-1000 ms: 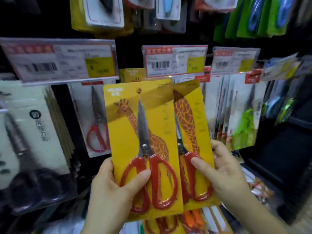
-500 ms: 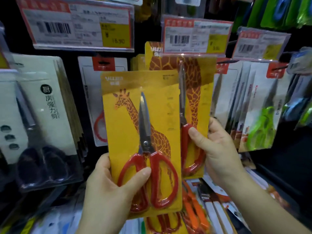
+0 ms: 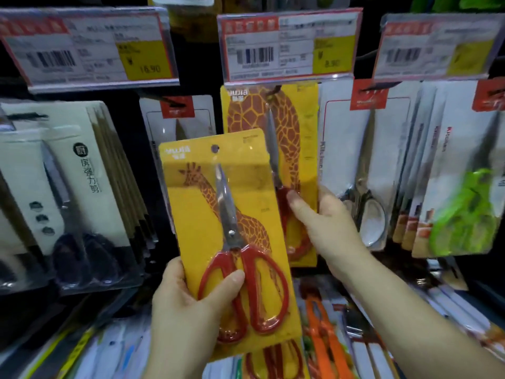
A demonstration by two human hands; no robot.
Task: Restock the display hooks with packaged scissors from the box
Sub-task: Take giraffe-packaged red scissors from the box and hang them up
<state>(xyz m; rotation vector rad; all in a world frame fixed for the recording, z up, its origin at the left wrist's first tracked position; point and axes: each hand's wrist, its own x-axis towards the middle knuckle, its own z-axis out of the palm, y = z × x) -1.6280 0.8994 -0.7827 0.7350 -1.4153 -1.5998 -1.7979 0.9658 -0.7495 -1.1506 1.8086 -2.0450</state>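
Two yellow giraffe-print scissor packs fill the middle of the view. The nearer pack (image 3: 232,236) is held upright in front of the display by the left hand (image 3: 191,305), thumb pressed across the red scissor handles and fingers curled behind the card, so its round hang hole at the top stays clear and ready for a hook. The farther pack (image 3: 284,138) sits higher, its top edge tucked just under the middle price tag (image 3: 289,45); it seems to be on or right at the display hook (image 3: 276,90), though the hook is dark and mostly hidden. The right hand (image 3: 328,222) grips that pack's lower right side, thumb on the front near the red handle and fingers wrapped behind, probably steadying it while it settles on the hook. To the right hang white carded kitchen scissors (image 3: 363,165) and green-handled ones (image 3: 464,214); to the left, beige packs of black-handled scissors (image 3: 71,198). Below, more packaged scissors (image 3: 322,340) lie loose, some red and orange.
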